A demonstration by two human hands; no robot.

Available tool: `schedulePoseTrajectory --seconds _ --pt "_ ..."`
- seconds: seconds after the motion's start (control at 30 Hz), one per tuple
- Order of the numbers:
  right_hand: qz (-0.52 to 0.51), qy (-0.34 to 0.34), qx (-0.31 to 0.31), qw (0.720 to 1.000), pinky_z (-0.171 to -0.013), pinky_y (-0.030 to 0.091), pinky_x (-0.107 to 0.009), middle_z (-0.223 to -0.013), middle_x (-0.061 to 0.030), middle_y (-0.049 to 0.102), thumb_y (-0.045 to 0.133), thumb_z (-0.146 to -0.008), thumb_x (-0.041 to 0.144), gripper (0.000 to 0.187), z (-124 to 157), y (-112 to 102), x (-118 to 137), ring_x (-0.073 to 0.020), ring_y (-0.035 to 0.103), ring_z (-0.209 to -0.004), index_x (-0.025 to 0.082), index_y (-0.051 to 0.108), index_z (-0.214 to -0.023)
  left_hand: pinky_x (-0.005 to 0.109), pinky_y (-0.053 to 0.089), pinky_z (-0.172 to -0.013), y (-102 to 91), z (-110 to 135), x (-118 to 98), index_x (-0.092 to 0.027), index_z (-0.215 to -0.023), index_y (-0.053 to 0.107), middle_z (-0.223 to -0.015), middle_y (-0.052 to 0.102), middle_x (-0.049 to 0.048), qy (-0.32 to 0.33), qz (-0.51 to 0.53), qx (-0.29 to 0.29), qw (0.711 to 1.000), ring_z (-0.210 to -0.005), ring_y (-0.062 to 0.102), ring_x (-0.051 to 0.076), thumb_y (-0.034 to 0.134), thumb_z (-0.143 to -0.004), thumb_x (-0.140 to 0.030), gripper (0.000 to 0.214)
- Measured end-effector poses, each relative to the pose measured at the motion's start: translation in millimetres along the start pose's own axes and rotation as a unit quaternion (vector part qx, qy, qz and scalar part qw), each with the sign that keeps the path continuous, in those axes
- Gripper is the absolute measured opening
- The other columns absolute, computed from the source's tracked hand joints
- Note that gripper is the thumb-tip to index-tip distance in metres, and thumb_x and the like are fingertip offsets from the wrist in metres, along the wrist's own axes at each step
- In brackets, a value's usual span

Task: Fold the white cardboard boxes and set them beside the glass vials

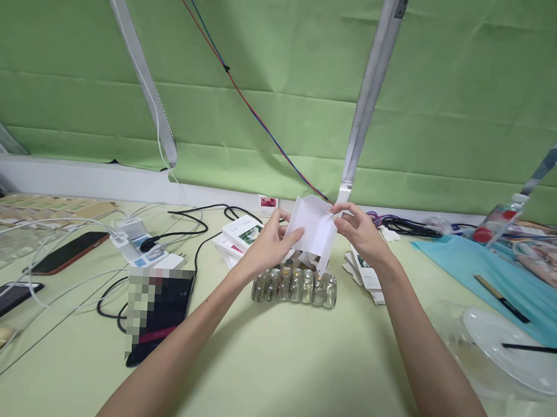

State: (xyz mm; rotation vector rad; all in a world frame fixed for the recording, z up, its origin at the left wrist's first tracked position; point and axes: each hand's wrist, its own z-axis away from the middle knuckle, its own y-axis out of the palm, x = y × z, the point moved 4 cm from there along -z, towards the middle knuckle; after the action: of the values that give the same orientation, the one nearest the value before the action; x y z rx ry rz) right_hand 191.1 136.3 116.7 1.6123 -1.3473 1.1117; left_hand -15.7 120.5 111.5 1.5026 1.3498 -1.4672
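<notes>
Between my two hands is a white, partly unfolded paper carton [311,226], raised above the table. My left hand [276,238] grips its left side, thumb on the near face. At the carton's upper right edge, my right hand [355,229] pinches with thumb and fingertips. Just below stands a row of several small clear glass bottles [295,286] with gold-coloured tops. Behind my left hand lie printed white cartons [243,231] with a green picture. More flat cartons [366,273] are stacked beneath my right forearm.
Left of my arm are a black phone [165,315], a power strip [139,244] and tangled cables. A second phone [68,252] lies further left. On the right are a blue cloth [459,260], a cutter knife [502,299], a plastic cup with a lid [510,348] and a bottle [502,219].
</notes>
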Motion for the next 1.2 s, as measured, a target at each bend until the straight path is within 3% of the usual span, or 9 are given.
schedulePoseTrajectory --seconds 0.17,0.33,0.57,0.83,1.03,1.2 --pt "-0.008 0.003 0.014 1.000 -0.083 0.050 -0.030 -0.091 -0.0008 0.068 0.083 -0.074 0.052 0.045 0.7 -2.6 -3.0 -0.0150 0.062 -0.084 0.024 0.061 -0.102 0.027 0.053 -0.068 -2.0 -2.6 -6.0 -0.024 -0.097 0.044 -0.092 0.067 0.0012 0.004 0.130 0.022 0.991 -0.076 0.067 0.015 0.058 -0.086 -0.072 0.052" --pt "-0.015 0.002 0.032 0.999 -0.086 0.052 -0.030 -0.105 -0.0034 0.070 0.083 -0.075 0.050 0.044 1.6 -2.7 -3.1 -0.0159 0.065 -0.091 0.025 0.061 -0.105 0.033 0.054 -0.087 -4.7 -5.4 -7.0 -0.023 -0.092 0.043 -0.112 0.068 0.0085 0.013 0.170 0.053 0.984 -0.102 0.068 0.020 0.063 -0.084 -0.069 0.051" --pt "-0.027 0.017 0.063 0.998 -0.086 0.054 -0.031 -0.114 -0.0052 0.071 0.084 -0.074 0.050 0.047 3.7 3.3 -1.3 -0.0171 0.068 -0.093 0.027 0.061 -0.108 0.031 0.053 -0.087 -6.5 -2.0 -1.6 -0.026 -0.107 0.048 -0.102 0.067 0.0010 0.012 0.107 0.075 0.991 -0.097 0.065 0.016 0.061 -0.088 -0.066 0.046" --pt "-0.044 0.024 0.083 0.995 -0.088 0.054 -0.033 -0.115 -0.0056 0.074 0.082 -0.077 0.051 0.050 5.1 3.6 -2.0 -0.0176 0.070 -0.093 0.028 0.058 -0.114 0.031 0.053 -0.085 -5.2 -2.2 -2.2 -0.025 -0.099 0.047 -0.118 0.065 0.0048 0.017 0.146 0.095 0.985 -0.108 0.065 0.021 0.055 -0.086 -0.075 0.052" --pt "-0.044 0.026 0.092 0.994 -0.090 0.053 -0.033 -0.119 -0.0058 0.073 0.083 -0.075 0.053 0.054 7.2 5.1 -0.4 -0.0179 0.070 -0.095 0.030 0.057 -0.117 0.031 0.052 -0.089 -4.6 -1.1 -4.4 -0.028 -0.109 0.046 -0.116 0.067 0.0029 0.019 0.118 0.103 0.987 -0.110 0.063 0.018 0.058 -0.091 -0.065 0.042" --pt "-0.050 0.025 0.123 0.991 -0.088 0.052 -0.030 -0.125 -0.0061 0.071 0.082 -0.077 0.053 0.057 6.9 5.6 -3.3 -0.0176 0.070 -0.098 0.030 0.055 -0.122 0.029 0.050 -0.085 -6.3 -1.2 -1.1 -0.031 -0.121 0.046 -0.110 0.066 0.0019 0.022 0.100 0.103 0.989 -0.096 0.063 0.016 0.058 -0.093 -0.061 0.043"
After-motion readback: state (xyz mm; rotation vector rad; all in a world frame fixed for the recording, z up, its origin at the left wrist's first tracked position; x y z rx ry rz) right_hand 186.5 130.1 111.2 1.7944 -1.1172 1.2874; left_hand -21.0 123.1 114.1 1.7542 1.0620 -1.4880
